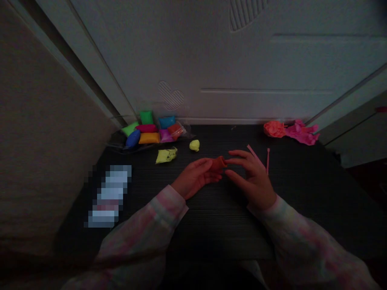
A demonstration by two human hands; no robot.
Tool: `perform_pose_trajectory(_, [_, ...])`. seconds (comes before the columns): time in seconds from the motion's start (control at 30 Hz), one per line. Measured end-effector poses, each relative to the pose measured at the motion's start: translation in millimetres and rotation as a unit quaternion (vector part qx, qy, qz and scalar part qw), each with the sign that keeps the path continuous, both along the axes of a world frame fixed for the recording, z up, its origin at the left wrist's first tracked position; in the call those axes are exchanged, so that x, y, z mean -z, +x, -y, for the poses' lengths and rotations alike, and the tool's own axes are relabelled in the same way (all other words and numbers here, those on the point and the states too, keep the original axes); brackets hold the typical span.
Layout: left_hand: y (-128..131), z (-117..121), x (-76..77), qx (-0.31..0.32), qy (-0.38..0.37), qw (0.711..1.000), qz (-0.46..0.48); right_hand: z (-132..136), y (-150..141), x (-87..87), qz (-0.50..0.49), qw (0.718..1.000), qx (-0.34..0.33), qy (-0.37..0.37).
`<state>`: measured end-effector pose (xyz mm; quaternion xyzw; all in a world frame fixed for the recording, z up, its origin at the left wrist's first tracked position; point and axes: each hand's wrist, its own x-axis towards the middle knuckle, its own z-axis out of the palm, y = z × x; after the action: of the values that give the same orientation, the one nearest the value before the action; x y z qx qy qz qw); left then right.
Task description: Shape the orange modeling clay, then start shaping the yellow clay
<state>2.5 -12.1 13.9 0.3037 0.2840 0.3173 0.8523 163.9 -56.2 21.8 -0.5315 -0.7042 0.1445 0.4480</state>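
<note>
My left hand is closed around a small orange-red piece of modelling clay, thumb on top and fingers beneath. The piece looks like a short tube or cup, with a hollow end facing right. At that end is the index fingertip of my right hand, touching or nearly touching the rim. Its other fingers are spread and hold nothing. Just beyond my right hand lie a flat pink strip and a thin pink stick, both partly hidden by it.
Several coloured clay packets lie in clear plastic at the back left. Nearer are a torn yellow packet and a yellow lump. A blurred-out phone-like screen is at left. Crumpled orange and pink pieces sit back right.
</note>
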Motion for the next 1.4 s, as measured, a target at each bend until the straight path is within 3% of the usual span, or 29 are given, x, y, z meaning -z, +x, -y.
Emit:
perform_pose_trajectory(0.6, [-1,0,4.7,0.051,-0.025,0.998,0.033,1,0,-0.9,0.059,0.996,-0.044,0.046])
perform_pose_trajectory(0.77, [-2,0,2.7,0.044,-0.031,0.998,0.044,4,0,-2.8,0.057,0.997,-0.042,0.044])
perform_pose_trajectory(0.97, [-5,-6,-0.6,0.0,-0.101,0.992,0.081,4,1,-2.0,0.009,0.999,0.001,0.044])
perform_pose_trajectory(1.4, [-4,-7,-1.5,-0.017,-0.072,0.995,0.073,3,-3,-0.3,0.053,0.998,-0.006,0.033])
